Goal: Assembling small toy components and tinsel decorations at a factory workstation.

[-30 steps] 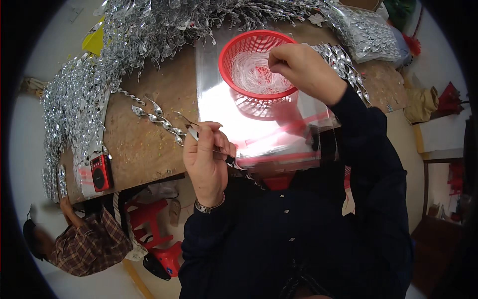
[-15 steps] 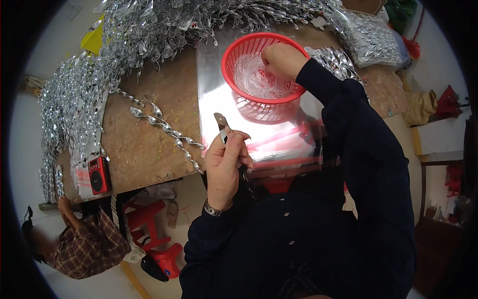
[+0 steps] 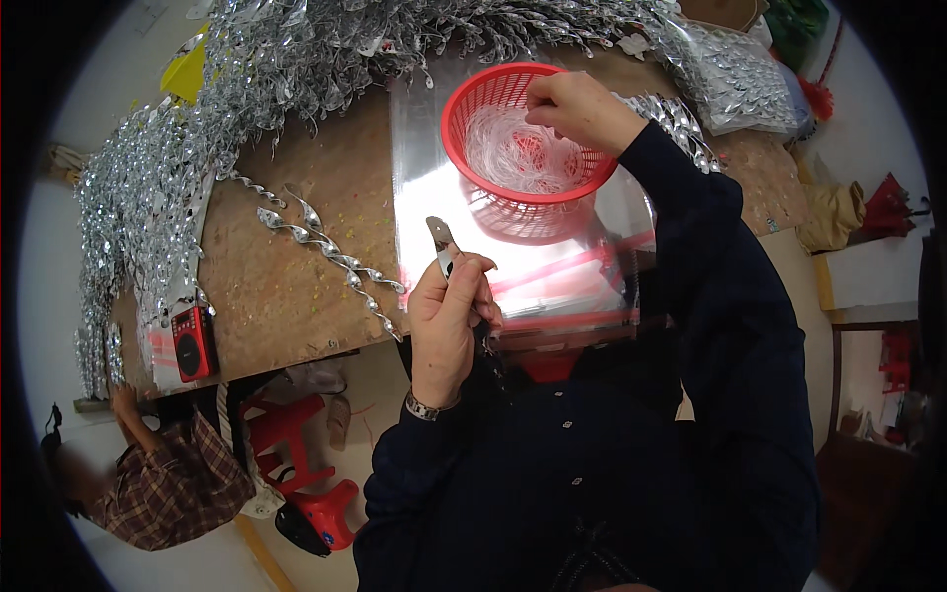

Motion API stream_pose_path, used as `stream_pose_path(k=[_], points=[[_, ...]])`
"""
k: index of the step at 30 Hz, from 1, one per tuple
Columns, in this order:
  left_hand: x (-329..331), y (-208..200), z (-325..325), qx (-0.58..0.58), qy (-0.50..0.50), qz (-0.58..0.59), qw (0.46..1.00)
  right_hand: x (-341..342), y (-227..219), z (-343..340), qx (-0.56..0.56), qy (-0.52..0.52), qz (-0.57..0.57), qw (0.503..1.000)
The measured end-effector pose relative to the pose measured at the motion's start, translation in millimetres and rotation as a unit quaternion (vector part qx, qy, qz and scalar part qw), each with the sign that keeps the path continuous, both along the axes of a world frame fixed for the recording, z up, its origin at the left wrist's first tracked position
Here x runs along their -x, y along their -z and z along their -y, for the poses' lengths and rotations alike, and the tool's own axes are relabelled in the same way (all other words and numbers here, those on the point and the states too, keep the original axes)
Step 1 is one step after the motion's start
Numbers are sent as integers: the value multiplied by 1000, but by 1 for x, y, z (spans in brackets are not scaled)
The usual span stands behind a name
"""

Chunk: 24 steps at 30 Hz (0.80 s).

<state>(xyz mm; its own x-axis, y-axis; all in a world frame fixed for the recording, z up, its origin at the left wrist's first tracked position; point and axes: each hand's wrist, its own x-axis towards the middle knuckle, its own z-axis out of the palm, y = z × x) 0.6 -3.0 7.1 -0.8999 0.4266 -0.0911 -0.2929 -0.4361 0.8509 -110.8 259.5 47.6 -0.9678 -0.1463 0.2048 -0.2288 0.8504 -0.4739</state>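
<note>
My left hand (image 3: 444,326) is closed round a silver twisted foil strip (image 3: 438,234). The strip's flat end, with a small hole, sticks up past my thumb, and a thin part trails below the fingers. Over the right side of a red plastic basket (image 3: 528,199), my right hand (image 3: 584,109) has its fingers pinched together. Whatever they hold, if anything, is too fine to make out. Loose clear threads (image 3: 508,148), some reddish in the middle, lie coiled in the basket. The basket stands on clear plastic bags (image 3: 424,197) with pink-red edges.
Silver twisted strips (image 3: 326,247) lie on the brown table (image 3: 266,326) to the left. Heaps of silver foil garlands (image 3: 326,59) cover the far and left edges. A red radio (image 3: 193,343) sits near the left front, close to another person in a checked shirt (image 3: 178,483).
My right hand has risen slightly and moved right, up out of the threads, with the fingers now showing. My left hand keeps its hold on the strip, almost still.
</note>
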Motion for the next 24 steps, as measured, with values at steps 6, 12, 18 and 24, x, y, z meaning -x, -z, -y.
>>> stream_pose_path(k=[6, 12, 18, 24], points=[[2, 2, -1, 3, -5, -2, 1000, -16, -15, 2, 127, 20, 72, 989], [2, 4, -2, -6, -5, -3, 1000, -26, -20, 3, 176, 13, 89, 980], [1, 5, -4, -9, -3, 0, 1000, -27, -18, -3, 165, 29, 95, 981], [2, 3, -4, -9, -7, 1, 1000, -29, -21, -1, 180, 27, 100, 978]])
